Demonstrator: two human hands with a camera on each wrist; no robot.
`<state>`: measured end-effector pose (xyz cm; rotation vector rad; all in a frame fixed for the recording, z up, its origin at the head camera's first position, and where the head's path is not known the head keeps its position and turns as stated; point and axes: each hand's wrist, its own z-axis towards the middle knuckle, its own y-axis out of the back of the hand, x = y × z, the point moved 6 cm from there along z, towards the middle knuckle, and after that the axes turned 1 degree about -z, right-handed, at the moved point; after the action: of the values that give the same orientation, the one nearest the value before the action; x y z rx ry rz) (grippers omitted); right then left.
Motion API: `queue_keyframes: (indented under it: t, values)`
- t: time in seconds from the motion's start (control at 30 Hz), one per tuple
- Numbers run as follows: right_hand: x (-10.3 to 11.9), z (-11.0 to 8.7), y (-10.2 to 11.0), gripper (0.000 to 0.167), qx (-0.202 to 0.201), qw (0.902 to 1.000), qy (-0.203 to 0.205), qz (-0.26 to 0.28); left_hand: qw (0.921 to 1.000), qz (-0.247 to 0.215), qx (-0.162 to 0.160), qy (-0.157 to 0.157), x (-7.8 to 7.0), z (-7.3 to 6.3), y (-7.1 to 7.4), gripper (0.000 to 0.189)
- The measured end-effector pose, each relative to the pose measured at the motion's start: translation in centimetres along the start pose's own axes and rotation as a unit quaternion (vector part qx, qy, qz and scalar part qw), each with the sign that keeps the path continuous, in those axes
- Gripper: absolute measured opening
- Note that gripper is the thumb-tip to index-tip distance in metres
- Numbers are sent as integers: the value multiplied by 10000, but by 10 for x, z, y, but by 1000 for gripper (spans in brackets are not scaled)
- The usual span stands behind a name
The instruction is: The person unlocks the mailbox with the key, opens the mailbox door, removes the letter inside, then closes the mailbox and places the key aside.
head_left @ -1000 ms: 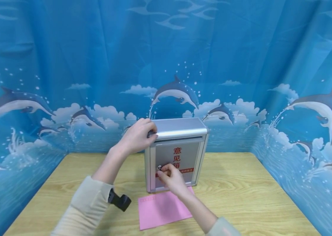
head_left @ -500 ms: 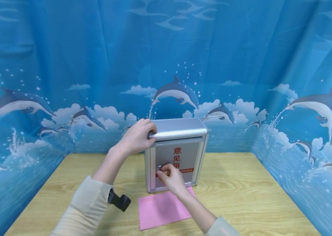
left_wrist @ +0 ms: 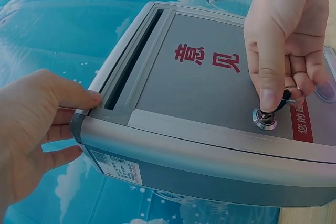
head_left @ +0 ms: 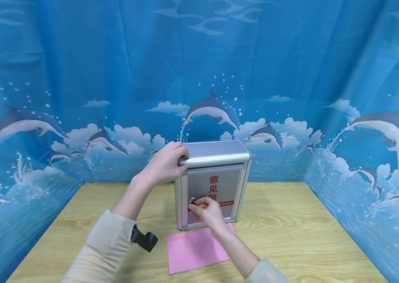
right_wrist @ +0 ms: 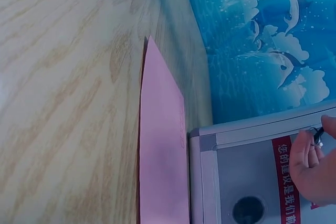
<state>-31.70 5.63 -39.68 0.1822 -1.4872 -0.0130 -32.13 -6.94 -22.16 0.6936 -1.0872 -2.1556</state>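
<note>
A silver-grey metal suggestion box (head_left: 217,148) with red lettering stands upright on the table, its slot along the upper front. My left hand (head_left: 167,164) grips its top left corner, thumb on the front near the slot (left_wrist: 134,59) and fingers round the side in the left wrist view. With thumb and fingers my right hand (head_left: 208,212) pinches a black-headed key (left_wrist: 283,97) at the round lock (left_wrist: 264,121) on the left of the door. A metal ring (left_wrist: 295,94) hangs from the key by the fingers. The door lies flush in its frame.
A pink envelope (head_left: 196,251) lies flat on the wood-grain table (head_left: 284,236) right in front of the box, partly under my right forearm. Behind and at both sides hangs a blue curtain (head_left: 143,78) printed with dolphins. A black wrist camera (head_left: 146,240) juts from my left wrist.
The right hand has tilted slightly at the lock, still pinching the key. The left hand, box and envelope keep their places.
</note>
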Motion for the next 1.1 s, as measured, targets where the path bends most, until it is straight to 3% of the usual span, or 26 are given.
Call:
queue_keyframes:
  t: [0.3, 0.6, 0.7, 0.77, 0.93, 1.1]
  values:
    - [3, 0, 2, 34, -321, 9979, 54, -569, 10000, 38, -9, -24, 1, -1, -1, 11]
    - [8, 0, -2, 30, -750, 9833, 797, -1456, 9999, 65, -115, -110, 0, -1, -1, 10]
    - [9, -3, -2, 30, -791, 9807, 854, -1571, 9998, 52, -120, -123, 0, -2, -1, 10]
    - [8, -5, -3, 28, -755, 9824, 798, -1508, 9999, 46, -114, -122, 0, -2, -1, 11]
    - [4, -4, -5, 21, -598, 9939, 529, -758, 9998, 49, -152, -101, 1, -3, -1, 11]
    - [1, -2, -6, 15, -584, 9971, 407, -270, 9998, 36, -170, -112, 1, -3, -1, 11]
